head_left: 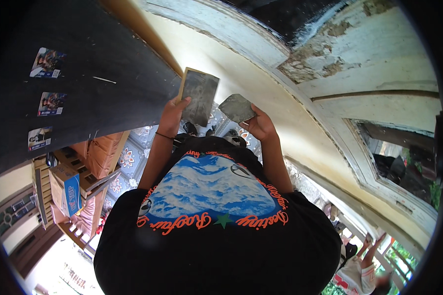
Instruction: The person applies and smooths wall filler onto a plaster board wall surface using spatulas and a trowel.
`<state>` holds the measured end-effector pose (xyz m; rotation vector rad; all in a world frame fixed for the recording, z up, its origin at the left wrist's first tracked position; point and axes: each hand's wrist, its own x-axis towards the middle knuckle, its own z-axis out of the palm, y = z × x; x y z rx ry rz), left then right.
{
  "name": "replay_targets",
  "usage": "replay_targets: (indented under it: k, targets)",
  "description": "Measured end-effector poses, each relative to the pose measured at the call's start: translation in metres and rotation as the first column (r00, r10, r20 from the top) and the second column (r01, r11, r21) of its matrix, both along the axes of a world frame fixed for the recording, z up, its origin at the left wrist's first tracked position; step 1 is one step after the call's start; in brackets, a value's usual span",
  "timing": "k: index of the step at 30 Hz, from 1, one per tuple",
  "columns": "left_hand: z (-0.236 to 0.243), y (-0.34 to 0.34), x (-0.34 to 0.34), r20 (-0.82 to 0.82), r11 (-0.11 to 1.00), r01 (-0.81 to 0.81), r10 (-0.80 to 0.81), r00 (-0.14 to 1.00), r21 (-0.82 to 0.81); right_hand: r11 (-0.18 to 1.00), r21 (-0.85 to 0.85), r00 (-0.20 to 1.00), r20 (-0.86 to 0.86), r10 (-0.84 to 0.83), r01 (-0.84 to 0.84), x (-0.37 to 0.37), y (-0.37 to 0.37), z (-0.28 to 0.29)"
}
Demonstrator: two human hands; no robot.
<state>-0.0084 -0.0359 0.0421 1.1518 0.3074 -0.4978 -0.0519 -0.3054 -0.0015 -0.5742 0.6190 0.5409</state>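
In my left hand is a rectangular board with a smudged dark-grey face and a tan edge, held upright with my thumb on its face. My right hand grips a smaller, flat grey piece with clipped corners, tilted a little, just right of the board and separate from it. Both are in front of a cream wall. Below them my feet and the patterned floor tiles show in part, behind my black printed shirt.
A large black panel with three small cards stands at my left, above wooden furniture with brown cushions and a blue-and-brown box. A weathered window frame runs along the upper right. Another person is at the lower right.
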Motion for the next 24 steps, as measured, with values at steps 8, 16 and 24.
replay_targets:
  k: [8,16,24]
  targets:
    - [-0.003,-0.033,-0.003,-0.192,0.915,-0.101,0.026,0.981,-0.391,0.819,-0.032,0.805,-0.164,-0.570,0.573,-0.040,-0.026,-0.054]
    - [0.001,-0.037,-0.005,-0.174,0.861,-0.012,-0.089,0.981,-0.508,0.635,-0.124,0.635,-0.047,-0.771,0.762,-0.042,-0.079,-0.050]
    - [-0.002,-0.038,0.000,-0.224,0.883,-0.022,-0.095,0.970,-0.470,0.633,0.011,0.633,-0.002,-0.774,0.774,-0.010,-0.059,-0.062]
